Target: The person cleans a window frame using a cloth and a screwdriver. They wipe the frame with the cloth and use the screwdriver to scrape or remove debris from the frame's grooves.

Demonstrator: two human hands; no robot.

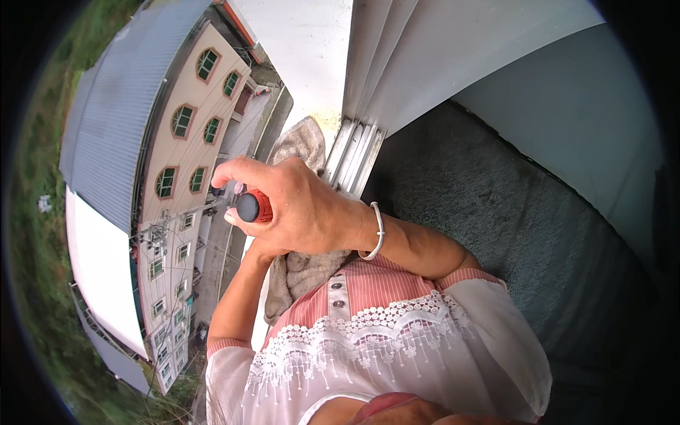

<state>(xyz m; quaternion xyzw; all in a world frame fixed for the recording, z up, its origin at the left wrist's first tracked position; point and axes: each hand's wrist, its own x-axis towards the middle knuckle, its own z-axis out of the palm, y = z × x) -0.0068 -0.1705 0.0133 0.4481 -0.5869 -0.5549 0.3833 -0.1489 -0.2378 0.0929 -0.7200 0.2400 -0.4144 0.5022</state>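
My right hand [301,205], with a white bangle [379,230] at its wrist, is closed round a red cylindrical handle with a round black end [249,206]. The black end points up toward me, while the rest of the tool is hidden below the hand. My left forearm [237,301] rises from the lower left and passes under the right hand, which covers the left hand and its fingers. A grey-brown cloth [301,142] lies on the sill just beyond my hands. More greyish cloth [304,273] shows between my arms, close to my body.
Metal window tracks [354,152] run beside my right wrist, below a white frame [312,57] and a pale panel [460,49]. To the left is an open drop outside, with a street [227,234] and a multi-storey building [177,142]. Dark grey flooring [467,184] lies right.
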